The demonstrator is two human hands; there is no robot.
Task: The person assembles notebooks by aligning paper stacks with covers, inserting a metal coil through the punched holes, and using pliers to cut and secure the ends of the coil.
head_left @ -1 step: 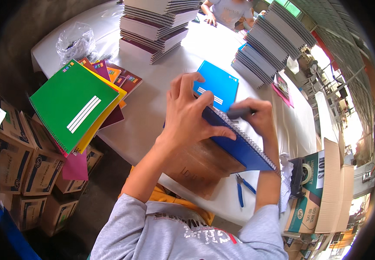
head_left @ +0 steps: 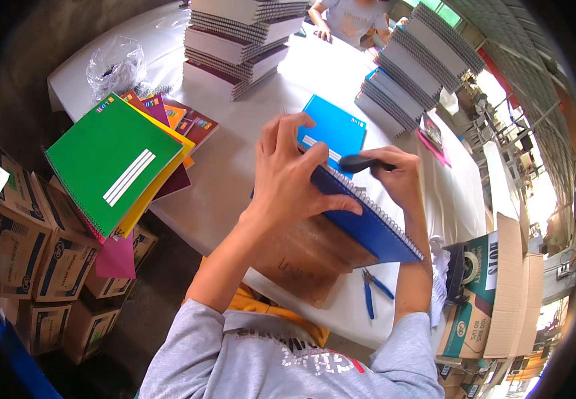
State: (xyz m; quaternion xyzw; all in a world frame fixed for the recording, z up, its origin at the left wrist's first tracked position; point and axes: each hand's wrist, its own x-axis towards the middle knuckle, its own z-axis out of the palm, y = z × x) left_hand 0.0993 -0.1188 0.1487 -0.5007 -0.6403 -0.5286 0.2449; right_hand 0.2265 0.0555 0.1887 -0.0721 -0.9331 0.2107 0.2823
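My left hand is closed on a dark blue spiral notebook, its thumb on the near cover and its fingers over the top. The notebook is held tilted, with its wire coil running along the upper right edge. In my right hand is a black tool with a rounded, bulging end, just above the upper part of the coil; I cannot tell whether they touch. The black tool hides part of a light blue notebook lying flat behind. Under my left wrist lies a brown board.
Blue-handled pliers lie near the table's front edge. Green and other coloured notebooks are piled at the left. Tall notebook stacks stand at the back, with more spiral stacks at right. Cartons flank the table. Another person sits across.
My right hand has shifted the black tool slightly up and left, away from the notebook's coil. The left hand and the dark blue notebook have stayed put.
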